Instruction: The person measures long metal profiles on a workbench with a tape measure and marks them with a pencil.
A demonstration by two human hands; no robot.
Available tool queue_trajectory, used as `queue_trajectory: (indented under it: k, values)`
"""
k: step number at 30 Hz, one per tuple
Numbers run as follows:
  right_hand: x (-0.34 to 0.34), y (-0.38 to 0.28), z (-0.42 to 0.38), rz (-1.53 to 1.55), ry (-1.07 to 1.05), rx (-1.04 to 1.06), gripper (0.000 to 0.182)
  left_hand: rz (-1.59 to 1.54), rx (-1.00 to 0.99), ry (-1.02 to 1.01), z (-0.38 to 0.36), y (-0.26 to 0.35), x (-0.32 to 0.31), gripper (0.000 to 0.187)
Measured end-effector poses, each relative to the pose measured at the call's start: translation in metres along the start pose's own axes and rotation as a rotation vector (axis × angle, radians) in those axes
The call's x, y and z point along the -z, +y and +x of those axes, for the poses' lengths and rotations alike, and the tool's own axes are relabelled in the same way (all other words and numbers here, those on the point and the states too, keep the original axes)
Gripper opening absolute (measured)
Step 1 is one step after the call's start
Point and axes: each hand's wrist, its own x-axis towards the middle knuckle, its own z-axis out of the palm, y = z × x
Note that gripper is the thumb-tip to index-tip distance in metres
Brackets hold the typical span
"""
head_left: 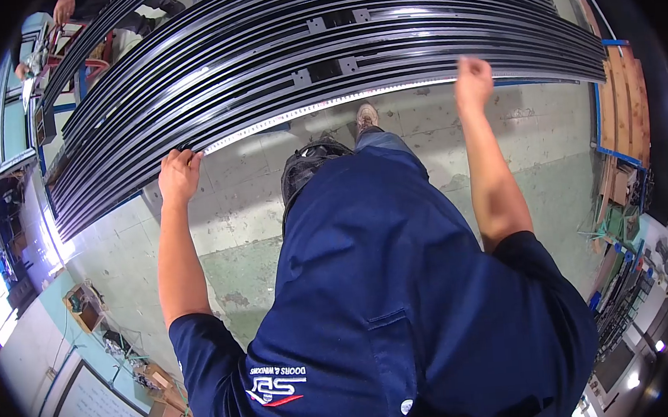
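Several long dark metal profiles (247, 75) lie side by side across the view, curved by the lens. A pale measuring tape (289, 117) with printed marks is stretched along the nearest profile. At its left end my left hand (181, 175) is closed, fingertips pinching the tape against the profile edge. My right hand (474, 84) is closed at the tape's other visible end, right of the middle. Its curled fingers hide the grip there, and no tape case shows. Dark plates with light brackets (325, 71) sit between the profiles.
Another person's hand (64, 9) shows at the top left, beside red-handled equipment (95, 66). A wooden-topped stand (622, 103) borders the profiles on the right. Underfoot is a worn concrete floor (244, 253). A whiteboard (100, 411) is at the lower left.
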Motion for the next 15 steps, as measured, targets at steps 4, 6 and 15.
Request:
queue_trajectory:
  k: [4,6,15]
  values:
    - [-0.033,-0.059,-0.035,-0.047,-0.532,0.31,0.021,0.035,0.012,-0.071,0.002,-0.002,0.0,0.029]
    - [-0.054,-0.079,-0.047,-0.279,-0.698,0.431,0.023,0.046,0.008,-0.073,0.003,-0.003,0.0,0.029]
    - [-0.099,-0.101,-0.08,-0.615,-0.783,0.313,0.023,-0.004,-0.019,-0.046,0.003,-0.006,-0.002,0.029]
